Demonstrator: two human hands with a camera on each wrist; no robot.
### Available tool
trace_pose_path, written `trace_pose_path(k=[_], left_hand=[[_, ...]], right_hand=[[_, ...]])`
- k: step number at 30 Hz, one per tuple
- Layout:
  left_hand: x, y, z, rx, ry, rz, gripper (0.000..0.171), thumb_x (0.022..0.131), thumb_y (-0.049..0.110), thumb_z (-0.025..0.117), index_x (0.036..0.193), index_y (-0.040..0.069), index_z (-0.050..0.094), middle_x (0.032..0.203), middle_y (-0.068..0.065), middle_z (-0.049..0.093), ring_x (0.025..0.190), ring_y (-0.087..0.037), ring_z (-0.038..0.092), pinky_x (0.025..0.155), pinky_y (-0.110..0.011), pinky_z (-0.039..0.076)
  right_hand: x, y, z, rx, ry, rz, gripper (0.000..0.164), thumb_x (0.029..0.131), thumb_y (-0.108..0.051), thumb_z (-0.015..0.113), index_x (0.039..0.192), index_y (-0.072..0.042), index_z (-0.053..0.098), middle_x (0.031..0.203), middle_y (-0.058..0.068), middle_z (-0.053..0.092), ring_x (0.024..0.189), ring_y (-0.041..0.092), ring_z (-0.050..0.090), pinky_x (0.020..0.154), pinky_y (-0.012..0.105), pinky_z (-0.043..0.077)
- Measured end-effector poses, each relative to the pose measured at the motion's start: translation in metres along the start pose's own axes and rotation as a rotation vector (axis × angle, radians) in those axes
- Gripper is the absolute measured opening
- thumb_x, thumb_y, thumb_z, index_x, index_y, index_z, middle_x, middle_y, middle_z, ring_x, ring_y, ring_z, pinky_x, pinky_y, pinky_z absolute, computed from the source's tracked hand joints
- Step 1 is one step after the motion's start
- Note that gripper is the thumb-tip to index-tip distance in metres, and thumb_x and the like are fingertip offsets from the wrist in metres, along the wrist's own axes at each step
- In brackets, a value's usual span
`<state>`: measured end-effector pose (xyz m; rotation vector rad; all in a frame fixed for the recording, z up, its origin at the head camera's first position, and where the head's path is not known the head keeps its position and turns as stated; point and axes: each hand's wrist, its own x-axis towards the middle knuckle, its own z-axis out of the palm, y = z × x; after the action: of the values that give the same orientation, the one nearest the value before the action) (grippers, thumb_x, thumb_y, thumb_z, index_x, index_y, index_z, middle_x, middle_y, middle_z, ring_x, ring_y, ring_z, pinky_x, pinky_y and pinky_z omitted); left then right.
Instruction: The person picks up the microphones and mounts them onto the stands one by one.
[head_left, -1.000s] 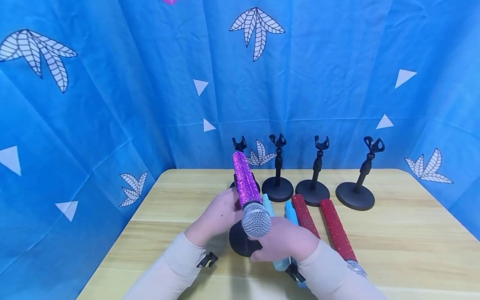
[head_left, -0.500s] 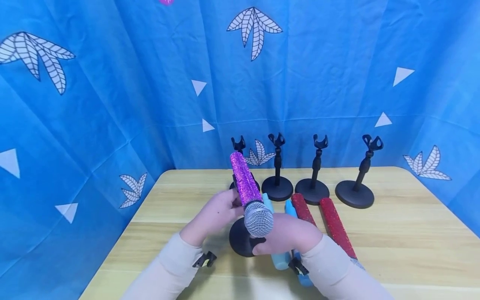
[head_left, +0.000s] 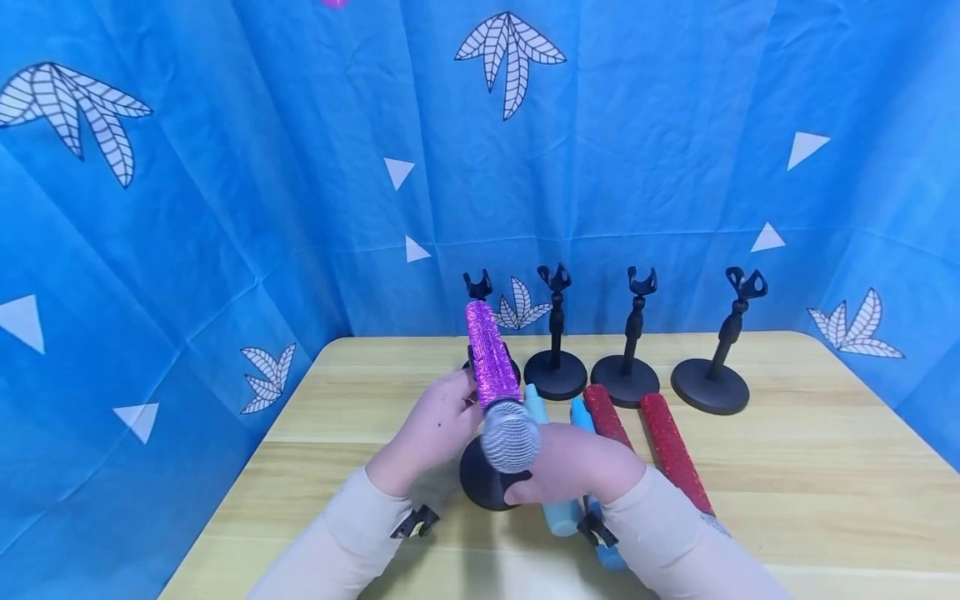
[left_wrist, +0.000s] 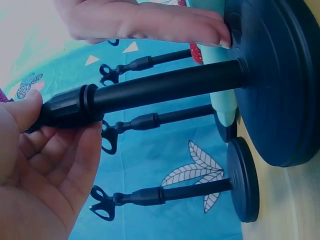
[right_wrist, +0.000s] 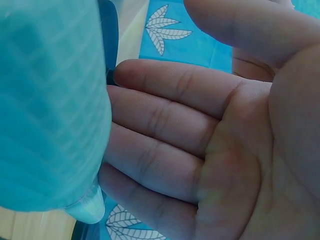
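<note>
A purple glittery microphone (head_left: 493, 358) with a silver mesh head lies tilted on top of a black microphone stand (left_wrist: 165, 86), its head toward me. Thumb and fingers of my left hand (head_left: 438, 421) pinch the collar of this stand, just below the microphone. My right hand (head_left: 573, 462) has its fingers straight, with fingertips at the stand's round base (head_left: 480, 483) in the left wrist view. Close beside those fingers, in the right wrist view, a light-blue tapered cylinder (right_wrist: 55, 110) with a crosshatched surface fills the left side. The microphone's clip is hidden in the head view.
Several black stands, one a desk stand (head_left: 712, 383), line the back of the wooden table (head_left: 832, 467). Two red glittery microphones (head_left: 675, 450) and a second blue cylinder (head_left: 581, 417) lie right of centre, partly under my right arm. A blue curtain (head_left: 645, 167) encloses the table.
The purple microphone's head swung slightly right, then back left. My left hand keeps its hold on the stand, and my right hand has shifted only a little.
</note>
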<state>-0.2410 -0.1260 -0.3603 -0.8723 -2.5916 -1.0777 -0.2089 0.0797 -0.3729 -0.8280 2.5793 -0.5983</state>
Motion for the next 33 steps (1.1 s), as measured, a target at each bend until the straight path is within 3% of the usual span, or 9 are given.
trace_pose_path(k=[4, 6, 12, 16, 22, 26, 29, 30, 33], left_hand=[[-0.001, -0.005, -0.001, -0.029, 0.016, 0.107, 0.013, 0.096, 0.008, 0.064, 0.105, 0.016, 0.071, 0.102, 0.007, 0.067, 0.098, -0.011, 0.063, 0.09, -0.035, 0.052], [-0.001, -0.006, 0.0, -0.036, 0.017, 0.125, 0.013, 0.096, 0.009, 0.066, 0.105, 0.018, 0.071, 0.103, 0.009, 0.065, 0.098, -0.009, 0.062, 0.09, -0.035, 0.052], [-0.001, -0.005, 0.0, -0.003, 0.014, 0.062, 0.016, 0.098, 0.01, 0.065, 0.109, 0.018, 0.072, 0.11, 0.008, 0.067, 0.105, -0.009, 0.062, 0.095, -0.035, 0.051], [-0.002, -0.002, -0.002, -0.062, -0.065, 0.02, 0.015, 0.097, 0.015, 0.067, 0.112, 0.02, 0.07, 0.107, 0.011, 0.068, 0.103, -0.009, 0.064, 0.094, -0.036, 0.051], [-0.004, -0.004, -0.004, -0.145, -0.172, 0.029, 0.019, 0.095, 0.016, 0.071, 0.113, 0.019, 0.065, 0.103, 0.011, 0.068, 0.098, -0.007, 0.065, 0.092, -0.034, 0.052], [-0.008, 0.0, -0.01, -0.581, -0.273, -0.05, 0.04, 0.097, 0.007, 0.066, 0.135, 0.0, 0.054, 0.117, -0.009, 0.065, 0.105, -0.016, 0.063, 0.097, -0.032, 0.05], [-0.012, 0.025, -0.024, -0.729, -0.318, -0.145, 0.052, 0.101, 0.001, 0.057, 0.148, -0.008, 0.036, 0.133, -0.022, 0.056, 0.119, -0.028, 0.057, 0.106, -0.041, 0.045], [-0.013, 0.034, -0.028, -0.706, -0.322, -0.141, 0.056, 0.102, 0.0, 0.056, 0.151, -0.008, 0.03, 0.138, -0.023, 0.051, 0.126, -0.031, 0.053, 0.109, -0.046, 0.042], [-0.014, 0.05, -0.033, -0.42, -0.275, -0.069, 0.059, 0.1, 0.0, 0.058, 0.152, -0.007, 0.029, 0.147, -0.022, 0.046, 0.136, -0.037, 0.045, 0.111, -0.054, 0.037]], right_hand=[[0.005, -0.002, -0.002, -0.154, -0.039, -0.066, 0.031, 0.091, -0.044, 0.073, 0.111, -0.021, 0.077, 0.082, -0.011, 0.066, 0.07, 0.005, 0.057, 0.066, 0.03, 0.051], [0.005, -0.003, -0.002, -0.18, -0.046, -0.075, 0.034, 0.091, -0.044, 0.073, 0.117, -0.022, 0.077, 0.092, -0.014, 0.07, 0.077, 0.002, 0.06, 0.072, 0.028, 0.053], [0.005, -0.002, 0.0, -0.131, -0.022, -0.036, 0.021, 0.09, -0.045, 0.074, 0.093, -0.023, 0.075, 0.064, -0.009, 0.054, 0.058, 0.007, 0.051, 0.054, 0.027, 0.044], [0.006, 0.0, 0.001, -0.126, -0.008, -0.048, 0.021, 0.091, -0.044, 0.073, 0.083, -0.026, 0.066, 0.059, -0.008, 0.043, 0.054, 0.008, 0.046, 0.05, 0.027, 0.036], [0.007, 0.002, 0.002, -0.15, -0.021, -0.068, 0.021, 0.092, -0.044, 0.072, 0.097, -0.024, 0.076, 0.068, -0.012, 0.056, 0.063, 0.006, 0.054, 0.057, 0.027, 0.045], [0.007, 0.001, 0.001, -0.193, -0.036, -0.081, 0.033, 0.092, -0.045, 0.072, 0.117, -0.023, 0.077, 0.098, -0.014, 0.071, 0.089, 0.008, 0.065, 0.078, 0.032, 0.055], [0.008, 0.001, 0.0, -0.215, -0.034, -0.084, 0.035, 0.092, -0.045, 0.072, 0.119, -0.023, 0.077, 0.107, -0.011, 0.072, 0.097, 0.011, 0.066, 0.083, 0.035, 0.055], [0.008, 0.001, 0.0, -0.221, -0.032, -0.091, 0.034, 0.092, -0.044, 0.072, 0.119, -0.023, 0.077, 0.106, -0.011, 0.072, 0.097, 0.011, 0.066, 0.083, 0.035, 0.055], [0.009, 0.001, 0.0, -0.232, -0.028, -0.112, 0.033, 0.092, -0.043, 0.072, 0.117, -0.023, 0.077, 0.104, -0.011, 0.073, 0.095, 0.01, 0.066, 0.082, 0.034, 0.055]])
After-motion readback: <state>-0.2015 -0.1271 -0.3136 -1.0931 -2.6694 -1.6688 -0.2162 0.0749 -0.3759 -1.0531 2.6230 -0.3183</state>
